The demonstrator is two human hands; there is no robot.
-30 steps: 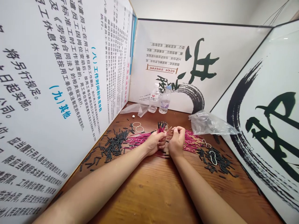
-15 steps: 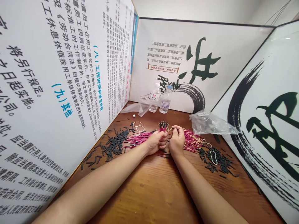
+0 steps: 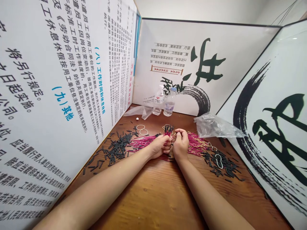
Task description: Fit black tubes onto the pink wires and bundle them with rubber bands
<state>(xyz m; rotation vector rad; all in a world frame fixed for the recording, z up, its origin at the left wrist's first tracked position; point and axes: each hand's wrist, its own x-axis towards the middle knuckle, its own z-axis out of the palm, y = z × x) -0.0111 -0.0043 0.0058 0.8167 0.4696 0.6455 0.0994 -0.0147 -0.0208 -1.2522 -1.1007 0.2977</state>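
My left hand (image 3: 160,147) is closed round a small upright bundle of pink wires (image 3: 168,130) with dark tips. Right beside it my right hand (image 3: 181,144) is curled in a pinch, its fingertips close to that bundle; what it pinches is too small to make out. Loose pink wires (image 3: 141,142) lie flat on the wooden table (image 3: 155,195) to the left of my hands, and more pink wires (image 3: 198,144) lie to the right. Heaps of short black tube pieces (image 3: 117,149) spread at the left, with further black tube pieces (image 3: 222,163) at the right.
Two water bottles (image 3: 165,103) stand at the back by a printed board. A crumpled clear plastic bag (image 3: 216,127) lies at the back right, another clear bag (image 3: 140,111) at the back left. Rubber bands (image 3: 142,129) lie near the black pieces. Printed boards wall in the table on three sides.
My right hand has moved a little left and up, closer to the bundle in my left hand. The left hand stays closed on the bundle.
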